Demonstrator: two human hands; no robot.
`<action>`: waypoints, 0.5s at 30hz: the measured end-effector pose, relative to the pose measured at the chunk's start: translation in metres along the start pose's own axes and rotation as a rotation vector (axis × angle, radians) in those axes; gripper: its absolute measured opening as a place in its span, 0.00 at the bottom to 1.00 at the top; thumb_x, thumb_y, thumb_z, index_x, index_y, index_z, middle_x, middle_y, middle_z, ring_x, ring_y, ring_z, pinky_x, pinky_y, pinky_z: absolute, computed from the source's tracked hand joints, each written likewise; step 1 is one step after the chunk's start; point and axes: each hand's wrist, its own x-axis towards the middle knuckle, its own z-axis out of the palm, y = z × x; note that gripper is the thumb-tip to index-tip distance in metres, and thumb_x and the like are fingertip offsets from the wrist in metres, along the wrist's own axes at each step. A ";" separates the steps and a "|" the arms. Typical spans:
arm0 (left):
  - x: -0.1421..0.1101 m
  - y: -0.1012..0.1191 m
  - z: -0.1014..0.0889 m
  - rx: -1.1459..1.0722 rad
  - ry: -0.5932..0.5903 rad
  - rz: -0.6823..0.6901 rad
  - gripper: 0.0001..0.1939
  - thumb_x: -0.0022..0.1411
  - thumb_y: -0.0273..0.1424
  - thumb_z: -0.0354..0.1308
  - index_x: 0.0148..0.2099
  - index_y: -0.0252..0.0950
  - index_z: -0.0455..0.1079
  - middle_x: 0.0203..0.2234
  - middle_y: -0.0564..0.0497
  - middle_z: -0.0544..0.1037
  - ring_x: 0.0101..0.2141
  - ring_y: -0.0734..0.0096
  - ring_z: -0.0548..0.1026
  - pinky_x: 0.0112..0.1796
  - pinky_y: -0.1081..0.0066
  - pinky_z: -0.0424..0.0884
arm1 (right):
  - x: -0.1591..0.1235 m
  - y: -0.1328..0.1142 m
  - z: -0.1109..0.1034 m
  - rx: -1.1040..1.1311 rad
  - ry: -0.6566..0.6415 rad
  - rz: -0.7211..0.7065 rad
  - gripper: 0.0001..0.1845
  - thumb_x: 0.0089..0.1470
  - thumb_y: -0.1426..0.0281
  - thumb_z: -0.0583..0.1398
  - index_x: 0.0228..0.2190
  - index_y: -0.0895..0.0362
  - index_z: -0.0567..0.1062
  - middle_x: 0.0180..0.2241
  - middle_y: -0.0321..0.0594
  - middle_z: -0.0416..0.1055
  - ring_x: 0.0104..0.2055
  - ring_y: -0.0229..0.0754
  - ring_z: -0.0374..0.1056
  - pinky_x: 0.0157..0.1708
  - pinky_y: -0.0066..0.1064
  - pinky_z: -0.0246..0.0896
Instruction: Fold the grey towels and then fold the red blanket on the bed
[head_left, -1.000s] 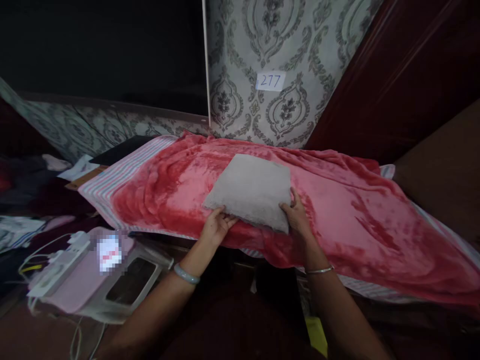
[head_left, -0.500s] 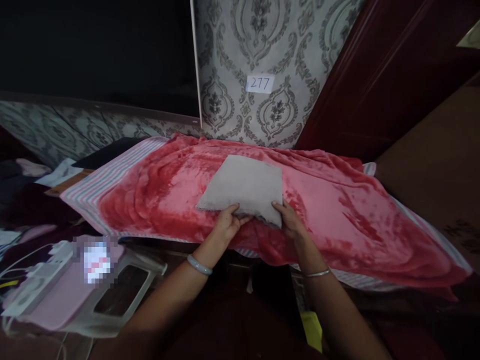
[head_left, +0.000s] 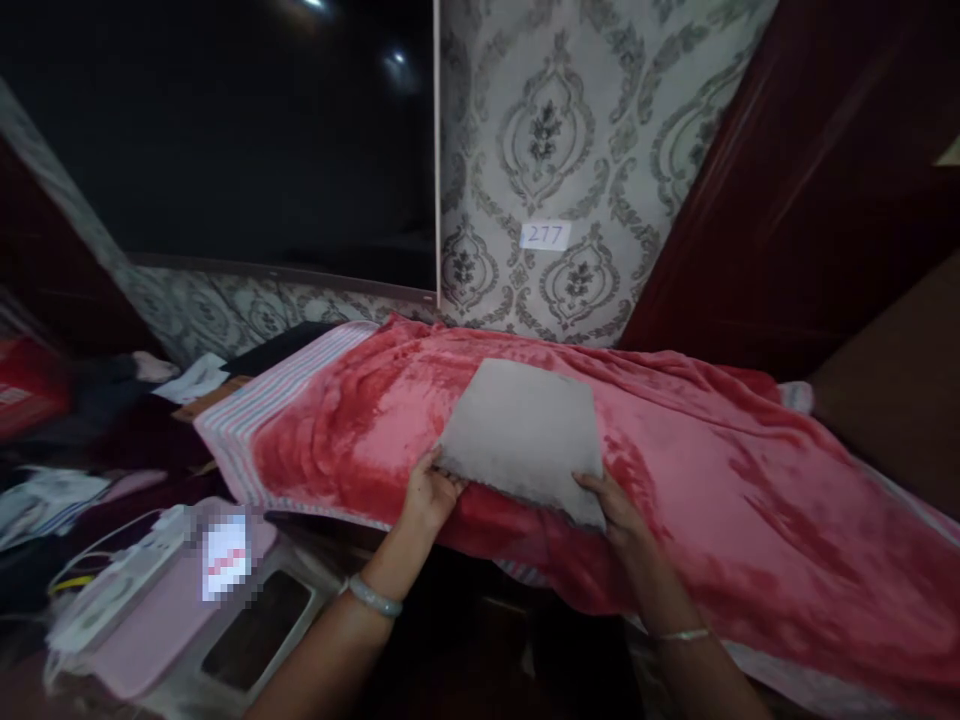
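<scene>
"Holding anything, that person?"

"Yes; the left hand (head_left: 433,492) pinches the near left corner of a gray cloth (head_left: 525,430); the right hand (head_left: 616,508) grips it close to the near right corner."

"Where is the cloth?"

"Over the middle of a red blanket (head_left: 705,470); it's hard to tell if its front edge touches down; a big black screen (head_left: 285,140) is behind, to the left."

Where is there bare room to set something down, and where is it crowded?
Two open patches show on the red blanket: left, between the striped border and grey cloth; right, from the right hand toward the brown panel. Lower left is crowded: a power strip and lit screen share the pink surface.
</scene>
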 end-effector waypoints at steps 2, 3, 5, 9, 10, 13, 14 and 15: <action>0.008 0.016 -0.005 0.053 -0.015 0.042 0.02 0.55 0.25 0.58 0.33 0.36 0.67 0.23 0.50 0.76 0.25 0.68 0.76 0.32 0.67 0.76 | 0.000 -0.002 -0.001 0.073 -0.005 0.084 0.36 0.33 0.57 0.69 0.46 0.52 0.71 0.39 0.49 0.79 0.38 0.59 0.77 0.34 0.46 0.77; 0.012 0.021 -0.007 0.094 -0.041 0.054 0.03 0.54 0.24 0.59 0.33 0.35 0.68 0.24 0.50 0.76 0.25 0.68 0.75 0.32 0.68 0.76 | 0.001 -0.003 -0.001 0.108 0.001 0.131 0.37 0.30 0.58 0.71 0.45 0.52 0.71 0.38 0.48 0.80 0.38 0.60 0.77 0.33 0.45 0.77; 0.019 0.025 -0.010 0.173 -0.097 0.066 0.08 0.49 0.22 0.61 0.35 0.34 0.71 0.26 0.50 0.78 0.26 0.69 0.75 0.33 0.68 0.75 | 0.006 -0.009 -0.002 0.146 0.021 0.171 0.39 0.25 0.60 0.73 0.44 0.51 0.72 0.37 0.47 0.80 0.37 0.59 0.77 0.32 0.45 0.77; 0.028 0.019 -0.012 0.330 -0.191 0.192 0.18 0.46 0.22 0.62 0.43 0.34 0.75 0.30 0.49 0.79 0.29 0.69 0.76 0.34 0.69 0.74 | 0.015 -0.021 -0.005 0.148 0.041 0.093 0.44 0.23 0.63 0.75 0.48 0.49 0.72 0.40 0.45 0.80 0.35 0.58 0.77 0.33 0.45 0.77; 0.029 0.020 -0.013 0.426 -0.193 0.273 0.18 0.48 0.23 0.62 0.44 0.34 0.75 0.30 0.49 0.79 0.29 0.68 0.76 0.34 0.68 0.74 | 0.016 -0.021 -0.007 0.141 0.041 0.090 0.44 0.23 0.64 0.75 0.48 0.49 0.72 0.40 0.45 0.80 0.35 0.58 0.77 0.33 0.46 0.77; 0.028 0.040 -0.027 0.824 -0.069 0.642 0.14 0.51 0.27 0.61 0.42 0.38 0.76 0.33 0.48 0.80 0.34 0.63 0.77 0.42 0.61 0.74 | 0.016 -0.011 -0.016 0.109 0.029 0.168 0.42 0.24 0.64 0.75 0.47 0.49 0.74 0.40 0.46 0.80 0.36 0.60 0.77 0.34 0.49 0.78; 0.025 0.053 -0.034 0.927 -0.003 0.757 0.13 0.51 0.27 0.60 0.42 0.39 0.76 0.36 0.46 0.80 0.38 0.59 0.77 0.47 0.57 0.73 | 0.016 -0.006 -0.020 0.100 0.030 0.203 0.40 0.25 0.63 0.74 0.46 0.49 0.75 0.40 0.47 0.80 0.37 0.61 0.77 0.35 0.50 0.78; 0.022 0.068 -0.044 1.014 0.071 0.862 0.13 0.52 0.27 0.60 0.41 0.39 0.76 0.39 0.45 0.80 0.43 0.56 0.76 0.52 0.54 0.70 | 0.016 -0.001 -0.023 0.093 0.036 0.227 0.38 0.26 0.63 0.74 0.45 0.49 0.76 0.39 0.47 0.80 0.39 0.61 0.77 0.36 0.51 0.78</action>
